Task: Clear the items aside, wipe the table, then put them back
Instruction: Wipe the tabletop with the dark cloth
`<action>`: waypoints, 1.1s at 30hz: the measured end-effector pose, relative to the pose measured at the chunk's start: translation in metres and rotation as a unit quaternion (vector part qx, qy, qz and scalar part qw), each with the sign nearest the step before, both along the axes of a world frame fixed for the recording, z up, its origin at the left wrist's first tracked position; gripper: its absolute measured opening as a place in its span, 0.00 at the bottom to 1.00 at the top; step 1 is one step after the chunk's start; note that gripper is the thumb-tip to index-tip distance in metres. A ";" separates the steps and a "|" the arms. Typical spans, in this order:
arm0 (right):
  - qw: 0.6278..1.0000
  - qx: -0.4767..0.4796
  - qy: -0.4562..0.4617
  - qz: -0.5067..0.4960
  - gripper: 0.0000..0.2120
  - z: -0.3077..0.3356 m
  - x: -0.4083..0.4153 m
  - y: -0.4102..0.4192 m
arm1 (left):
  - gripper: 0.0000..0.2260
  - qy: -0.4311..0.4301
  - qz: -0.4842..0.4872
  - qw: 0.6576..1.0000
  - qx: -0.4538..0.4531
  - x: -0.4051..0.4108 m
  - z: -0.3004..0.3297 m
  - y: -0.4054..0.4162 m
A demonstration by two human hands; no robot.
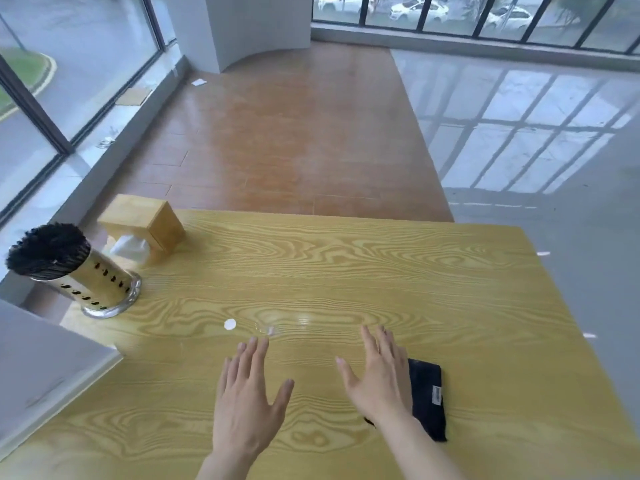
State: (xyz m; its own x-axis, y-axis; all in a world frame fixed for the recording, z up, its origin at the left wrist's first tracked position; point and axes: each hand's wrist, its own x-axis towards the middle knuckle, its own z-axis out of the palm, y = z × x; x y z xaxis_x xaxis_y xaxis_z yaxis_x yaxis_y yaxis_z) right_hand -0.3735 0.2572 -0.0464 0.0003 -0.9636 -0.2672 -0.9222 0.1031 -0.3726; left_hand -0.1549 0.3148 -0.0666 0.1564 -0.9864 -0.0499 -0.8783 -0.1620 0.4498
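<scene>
both hands (247, 393) (379, 379) flat, empty, over table (450, 289) (cloth (427, 396) by rt)

Bright window daylight, floor (519, 140) glare, edges perhaps warped.

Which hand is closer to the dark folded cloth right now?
The right hand. It hovers open at the dark folded cloth's left edge, overlapping it in view. The left hand is spread open farther left over the table, well apart from the cloth.
</scene>
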 end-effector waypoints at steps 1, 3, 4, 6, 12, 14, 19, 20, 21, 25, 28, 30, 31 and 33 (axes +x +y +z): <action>1.000 0.000 0.011 -0.009 0.39 -0.005 -0.010 0.003 | 0.38 -0.011 -0.012 1.000 0.004 -0.010 -0.005 -0.001; 0.999 0.001 0.040 -0.023 0.40 -0.017 -0.029 0.010 | 0.38 -0.027 -0.036 0.999 0.020 -0.031 -0.016 -0.001; 0.998 0.002 0.057 -0.027 0.41 -0.024 -0.038 0.013 | 0.38 -0.033 -0.046 0.998 0.028 -0.040 -0.022 -0.001; 0.996 0.000 0.084 -0.034 0.43 -0.038 -0.053 0.019 | 0.38 -0.043 -0.062 0.996 0.040 -0.058 -0.033 -0.001; 0.994 -0.014 0.104 -0.011 0.47 -0.080 -0.078 0.028 | 0.41 -0.066 -0.082 0.993 0.045 -0.093 -0.062 -0.002; 0.994 -0.021 0.111 0.008 0.50 -0.087 -0.076 0.033 | 0.41 -0.072 -0.080 0.993 0.052 -0.100 -0.069 -0.002; 0.990 -0.042 0.122 0.059 0.55 -0.104 -0.075 0.036 | 0.39 -0.073 -0.066 0.993 0.057 -0.106 -0.081 0.000; 0.988 -0.046 0.124 0.077 0.54 -0.107 -0.072 0.033 | 0.39 -0.070 -0.052 0.995 0.055 -0.103 -0.081 0.002; 0.986 -0.053 0.121 0.099 0.52 -0.108 -0.071 0.031 | 0.38 -0.068 -0.038 0.996 0.050 -0.101 -0.081 0.005; 0.959 -0.108 0.106 0.239 0.44 -0.126 -0.014 0.004 | 0.37 -0.046 0.090 0.994 0.048 -0.046 -0.096 0.021; 0.959 -0.120 0.121 0.227 0.40 -0.123 -0.018 -0.004 | 0.37 -0.040 0.108 0.993 0.035 -0.045 -0.095 0.025; 0.959 -0.132 0.127 0.218 0.39 -0.120 -0.019 -0.006 | 0.37 -0.047 0.128 0.990 0.021 -0.038 -0.094 0.026; 0.959 -0.136 0.126 0.216 0.39 -0.118 -0.019 -0.008 | 0.37 -0.050 0.138 0.989 0.018 -0.033 -0.093 0.025; 0.963 -0.135 0.117 0.204 0.38 -0.116 -0.022 -0.013 | 0.38 -0.061 0.156 0.986 0.011 -0.027 -0.090 0.022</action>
State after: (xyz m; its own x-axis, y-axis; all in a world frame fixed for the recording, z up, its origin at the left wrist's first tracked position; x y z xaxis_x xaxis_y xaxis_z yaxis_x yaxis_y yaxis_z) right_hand -0.3951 0.2445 -0.1625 0.3630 -0.9306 -0.0465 -0.9276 -0.3563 -0.1122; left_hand -0.1823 0.3370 -0.1565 0.4579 -0.8884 -0.0330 -0.8315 -0.4412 0.3377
